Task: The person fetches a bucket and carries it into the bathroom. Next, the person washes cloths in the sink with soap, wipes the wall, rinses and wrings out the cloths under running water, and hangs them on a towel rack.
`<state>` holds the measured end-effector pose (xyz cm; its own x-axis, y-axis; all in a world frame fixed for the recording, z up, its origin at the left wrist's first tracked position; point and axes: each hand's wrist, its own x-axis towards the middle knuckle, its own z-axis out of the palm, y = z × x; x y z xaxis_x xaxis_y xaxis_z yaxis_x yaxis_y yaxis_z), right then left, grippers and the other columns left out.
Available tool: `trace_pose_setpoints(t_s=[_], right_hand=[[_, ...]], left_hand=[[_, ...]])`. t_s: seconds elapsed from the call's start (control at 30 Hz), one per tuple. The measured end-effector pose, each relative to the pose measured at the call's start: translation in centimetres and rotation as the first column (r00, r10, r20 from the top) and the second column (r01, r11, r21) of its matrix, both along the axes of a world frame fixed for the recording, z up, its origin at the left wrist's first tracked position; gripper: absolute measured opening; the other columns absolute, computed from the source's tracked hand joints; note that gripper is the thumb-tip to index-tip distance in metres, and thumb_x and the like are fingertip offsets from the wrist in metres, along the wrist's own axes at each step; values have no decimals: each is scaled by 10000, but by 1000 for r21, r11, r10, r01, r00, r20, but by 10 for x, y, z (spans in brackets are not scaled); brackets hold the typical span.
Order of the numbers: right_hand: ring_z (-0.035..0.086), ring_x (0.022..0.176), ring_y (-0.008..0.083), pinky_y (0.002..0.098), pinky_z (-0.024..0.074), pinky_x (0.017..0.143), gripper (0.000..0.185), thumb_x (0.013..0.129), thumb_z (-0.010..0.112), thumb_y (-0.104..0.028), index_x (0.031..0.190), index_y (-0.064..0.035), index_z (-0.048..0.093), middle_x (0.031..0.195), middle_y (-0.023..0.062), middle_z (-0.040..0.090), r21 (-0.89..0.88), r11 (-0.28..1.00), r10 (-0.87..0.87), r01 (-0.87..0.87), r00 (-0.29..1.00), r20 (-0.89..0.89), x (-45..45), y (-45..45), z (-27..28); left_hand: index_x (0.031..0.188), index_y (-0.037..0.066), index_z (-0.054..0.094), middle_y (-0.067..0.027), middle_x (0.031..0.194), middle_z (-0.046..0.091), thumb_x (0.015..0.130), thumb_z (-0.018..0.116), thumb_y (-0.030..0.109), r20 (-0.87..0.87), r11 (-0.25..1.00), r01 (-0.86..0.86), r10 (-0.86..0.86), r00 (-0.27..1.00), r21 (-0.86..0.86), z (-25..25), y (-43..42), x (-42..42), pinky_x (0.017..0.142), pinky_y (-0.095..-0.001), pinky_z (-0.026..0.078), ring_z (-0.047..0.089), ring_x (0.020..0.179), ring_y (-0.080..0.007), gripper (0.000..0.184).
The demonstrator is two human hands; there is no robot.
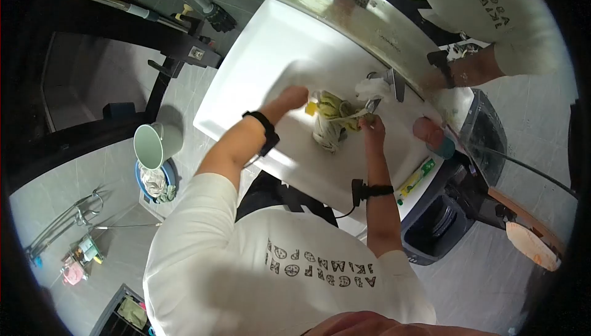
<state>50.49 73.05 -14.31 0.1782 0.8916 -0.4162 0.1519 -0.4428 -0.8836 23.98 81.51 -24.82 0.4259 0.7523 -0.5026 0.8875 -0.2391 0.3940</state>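
Observation:
A crumpled bundle of yellow-green and white cloth (332, 107) lies in the bowl of the white washbasin (237, 71), below the tap (374, 103). My right hand (373, 133) is closed on the tap-side edge of this cloth. My left hand (293, 98) is curled at the opposite side, close to a small yellow patch (311, 108) on the bundle. What the left fingers hold, if anything, is hidden. Whitish material (372, 88) sits beside the tap.
On the basin's right ledge are a green-and-yellow tube (416, 180) and a teal-and-pink cup (438, 142). A dark bin (431, 222) stands below. A mirror (425, 34) rises behind the basin. Leftward on the floor are a pale green bucket (151, 147) and a blue tub (143, 183) holding cloths.

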Motion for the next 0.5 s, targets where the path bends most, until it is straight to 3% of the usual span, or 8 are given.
trace_pose_setpoints(t_s=[0.03,0.07,0.13,0.2,0.23,0.33,0.43,0.5], right_hand=[[504,775,133,286,397,719,202,784,622,-146,920,-25,534,846,32,554,-7,1000,0,0,1000,1,2,-2,-9],[509,773,140,296,399,720,201,789,618,-157,920,-30,533,849,38,556,8,1000,-17,17,1000,-3,4,-2,-27],[513,771,146,305,401,720,201,794,613,-168,921,-34,533,853,44,558,19,999,-39,39,999,-1,3,2,-39],[534,775,209,347,409,728,274,759,632,-205,943,-24,541,854,81,575,-21,1000,1,5,951,309,-7,2,-43],[534,775,209,347,409,728,274,759,632,-205,943,-24,541,854,81,575,-25,1000,2,6,950,312,-10,3,-46],[549,825,245,356,412,752,337,755,634,-211,1008,-7,543,912,119,580,-183,983,62,-15,966,252,-15,2,-57],[549,860,254,357,412,768,369,756,630,-220,1046,-6,551,935,131,575,-184,981,90,-55,978,188,-10,-1,-60],[557,835,193,316,415,742,308,792,594,-174,1039,5,555,951,111,583,-92,994,77,-52,951,298,-9,-5,-66]], left_hand=[[862,27,629,-168,788,641,778,527,160,167,971,-232,239,957,-61,43,7,-14,642,-415,500,623,659,-336,188],[893,35,620,-172,827,639,777,551,167,127,848,-410,472,873,-335,59,21,-19,666,-385,504,631,711,-308,190],[922,46,609,-158,888,634,766,559,144,129,768,-485,579,805,-418,59,20,-16,727,-370,498,627,809,-265,191],[939,59,609,-144,930,617,750,571,138,201,943,-274,236,951,187,48,2,-8,786,-381,484,597,903,-263,208],[993,64,596,-151,1012,573,738,584,128,72,972,-65,50,996,228,42,-8,4,808,-406,479,564,951,-298,264],[1197,72,479,-148,1179,477,755,608,137,-137,982,171,-181,974,-83,14,-32,36,849,-396,460,490,1067,-294,465],[1175,48,516,-132,1219,476,748,653,138,-271,917,399,-385,882,-3,-22,-49,58,881,-343,441,480,1087,-269,457],[1139,51,547,-130,1196,502,747,654,139,-233,958,281,-287,929,-56,-15,-52,65,873,-341,445,499,1071,-265,416]])
